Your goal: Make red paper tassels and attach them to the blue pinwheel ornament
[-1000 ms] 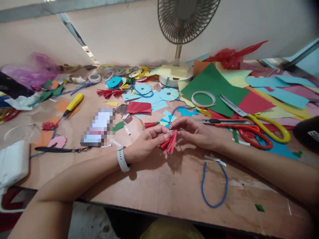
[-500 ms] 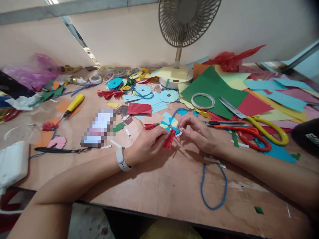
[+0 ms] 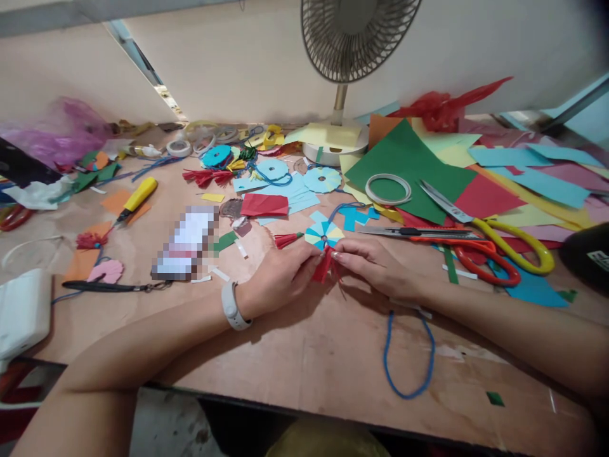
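Observation:
Between my hands is a red paper tassel [image 3: 322, 269], its cut strips hanging down. My left hand [image 3: 287, 271] pinches its upper left part, fingers closed. From the other side my right hand [image 3: 370, 266] grips the tassel with thumb and fingertips pressed together. Just behind the fingertips lies a blue and pale yellow paper disc [image 3: 323, 232] with a hole in its middle. A second red tassel [image 3: 288, 240] with a green top rests to the disc's left. A blue cord loop [image 3: 408, 398] lies in front of my right forearm.
To the right are scissors [image 3: 518, 240], an orange utility knife [image 3: 428, 240] and a tape roll [image 3: 388, 189] on coloured paper [image 3: 409, 158]. A phone [image 3: 186, 240] and a yellow-handled cutter [image 3: 139, 198] lie left. Behind stands a fan [image 3: 359, 38].
My right hand has moved left and closed on the red tassel; before, it was held apart beside the disc. My left hand keeps its pinch.

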`<state>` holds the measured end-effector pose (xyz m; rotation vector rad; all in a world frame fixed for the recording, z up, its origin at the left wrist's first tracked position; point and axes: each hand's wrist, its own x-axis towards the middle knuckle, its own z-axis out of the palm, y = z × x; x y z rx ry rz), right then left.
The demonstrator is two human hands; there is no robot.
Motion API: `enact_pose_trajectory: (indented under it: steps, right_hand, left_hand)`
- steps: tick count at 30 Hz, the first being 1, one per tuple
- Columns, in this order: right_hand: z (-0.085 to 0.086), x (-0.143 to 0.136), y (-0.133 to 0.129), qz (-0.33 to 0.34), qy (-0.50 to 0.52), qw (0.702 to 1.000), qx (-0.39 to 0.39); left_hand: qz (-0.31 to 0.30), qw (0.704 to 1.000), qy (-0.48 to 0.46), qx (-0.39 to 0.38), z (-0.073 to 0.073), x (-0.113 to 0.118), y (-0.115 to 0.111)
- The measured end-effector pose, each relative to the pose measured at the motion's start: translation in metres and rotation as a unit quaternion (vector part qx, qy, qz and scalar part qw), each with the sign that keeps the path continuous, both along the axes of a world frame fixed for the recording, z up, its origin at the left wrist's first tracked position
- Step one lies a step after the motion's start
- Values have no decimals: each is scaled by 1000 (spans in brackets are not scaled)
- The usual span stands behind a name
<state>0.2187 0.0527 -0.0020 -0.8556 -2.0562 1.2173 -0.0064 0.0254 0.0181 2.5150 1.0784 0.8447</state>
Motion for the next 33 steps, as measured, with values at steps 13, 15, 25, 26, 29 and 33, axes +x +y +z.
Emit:
enact_pose_trajectory:
  steps: [13,15,25,26,29,33]
  right_hand:
    - [1,-4,-5,22,-12,1000,4]
    - [2,-4,-6,26,-17,999,7]
    - [3,-2,-8,59,-32,995,80]
    - [2,-2,-8,59,-36,994,88]
    - [0,-1,-8,65,-44,992,102]
    - [-2,2,-8,82,-39,992,89]
  left_hand:
    - [11,994,76,78,-7,1,-3]
    - [-8,989,104,106,-6,0,-4]
    - [-31,962,206,178,0,2,-13]
    - [-32,959,211,186,1,2,-13]
    - [-43,947,221,228,4,4,-15]
    - [-50,924,238,296,10,7,-19]
